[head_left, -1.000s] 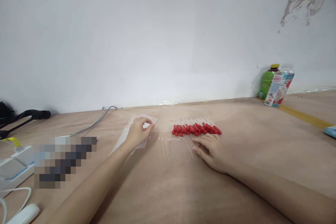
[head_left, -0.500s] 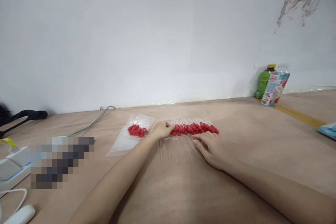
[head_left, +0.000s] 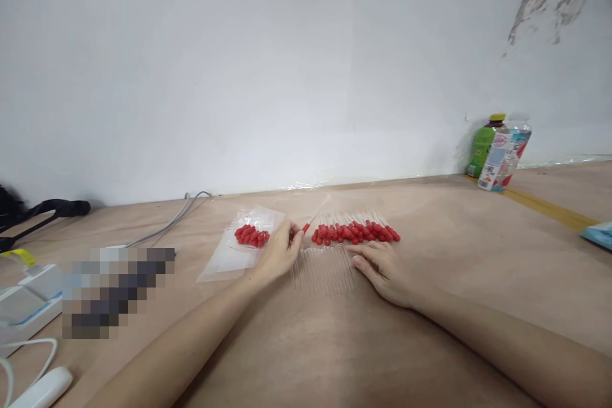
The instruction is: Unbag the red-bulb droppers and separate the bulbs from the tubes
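Note:
My left hand (head_left: 282,250) is closed on a glass dropper (head_left: 306,227) by its red rubber bulb; its thin clear tube points away, up and to the right. To its right lies a row of finished droppers (head_left: 356,231), red bulbs facing me and clear tubes pointing toward the wall. Nearer me, several bare glass tubes (head_left: 322,271) lie side by side. My right hand (head_left: 382,271) rests on the table with fingers apart, its fingertips beside the tubes and just below the red bulbs. Loose red bulbs (head_left: 252,236) lie on a clear plastic bag (head_left: 224,262) left of my left hand.
Two bottles stand by the wall: a green one (head_left: 480,150) and a clear labelled one (head_left: 502,159). A blue packet (head_left: 597,237) lies at the right edge. On the left are a power strip (head_left: 29,312), a grey cable (head_left: 167,226), a black strap (head_left: 52,207) and a blurred-out patch.
My left hand has drawn back left from the row and turned, now with a dropper showing in its fingers. My right hand stays nearly in place.

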